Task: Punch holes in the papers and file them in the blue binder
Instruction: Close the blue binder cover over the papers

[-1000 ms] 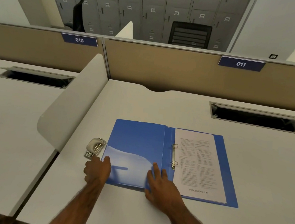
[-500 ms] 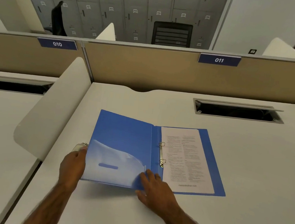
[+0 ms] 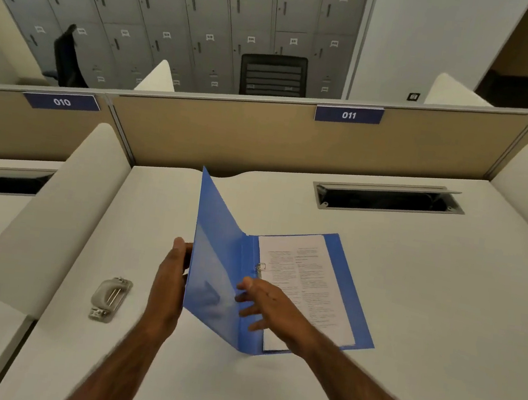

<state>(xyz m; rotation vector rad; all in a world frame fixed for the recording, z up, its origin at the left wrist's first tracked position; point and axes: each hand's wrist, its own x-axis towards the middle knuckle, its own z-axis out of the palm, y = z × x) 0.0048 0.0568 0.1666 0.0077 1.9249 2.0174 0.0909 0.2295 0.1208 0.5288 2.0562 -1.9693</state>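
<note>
White desk [image 3: 408,317], tan partition; left hand [image 3: 170,274] grips raised binder cover [image 3: 214,243], right hand [image 3: 263,302] open.

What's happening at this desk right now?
A person is closing the blue binder. The left hand holds its front cover raised nearly upright, while the right hand is at the cover's inner face, near the rings. The papers lie filed inside. The hole punch sits untouched on the desk, left of the binder.
</note>
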